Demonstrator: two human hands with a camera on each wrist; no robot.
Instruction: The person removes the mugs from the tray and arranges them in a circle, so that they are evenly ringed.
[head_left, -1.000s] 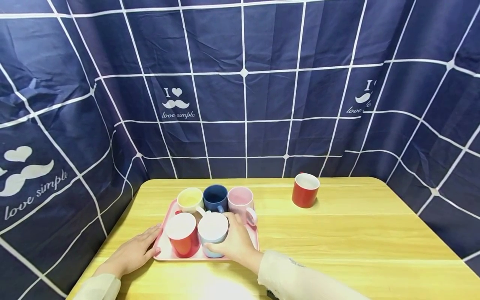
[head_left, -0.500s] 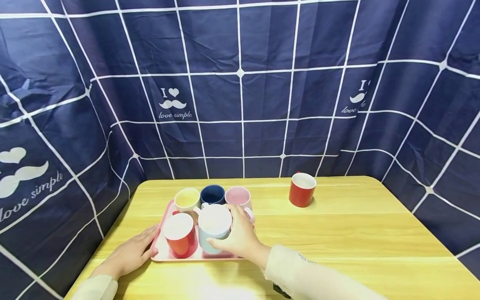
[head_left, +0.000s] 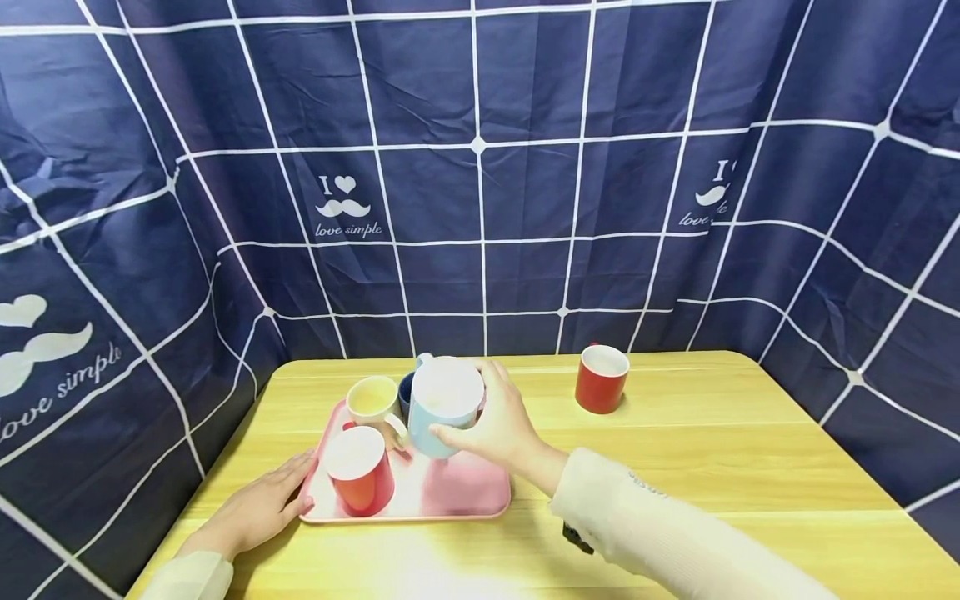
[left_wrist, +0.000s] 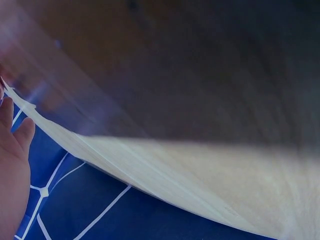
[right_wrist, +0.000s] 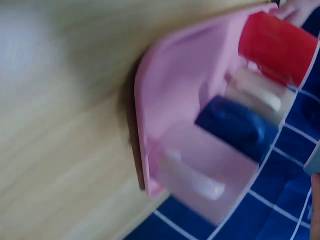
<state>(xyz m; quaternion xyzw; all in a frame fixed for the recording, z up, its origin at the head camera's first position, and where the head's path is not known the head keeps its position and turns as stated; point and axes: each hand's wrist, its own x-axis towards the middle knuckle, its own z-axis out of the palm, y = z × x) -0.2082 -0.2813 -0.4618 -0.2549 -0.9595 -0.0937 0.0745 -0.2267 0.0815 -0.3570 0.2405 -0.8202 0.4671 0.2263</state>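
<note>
My right hand (head_left: 510,421) grips a light blue mug (head_left: 431,432) by its side, thumb in front, holding it raised over the pink tray (head_left: 480,492). My left hand (head_left: 258,504) rests at the tray's left edge with fingers extended. At the tray's front left stands a red mug (head_left: 365,487) with a white inside. Behind it is a cream mug (head_left: 369,398), yellow within. The raised mug largely covers a navy mug (head_left: 406,398) and a pink mug in the head view. The right wrist view shows the pink mug (right_wrist: 205,172) standing on the tray beside the navy one.
Another red mug (head_left: 600,390) stands on the wooden table (head_left: 712,467), toward the back right, apart from the tray. A dark blue curtain (head_left: 525,192) with white lines hangs behind the table and at both sides.
My right hand has lifted the light blue mug off the tray's front and carried it up, away from me and slightly right. My left hand stays at the tray edge.
</note>
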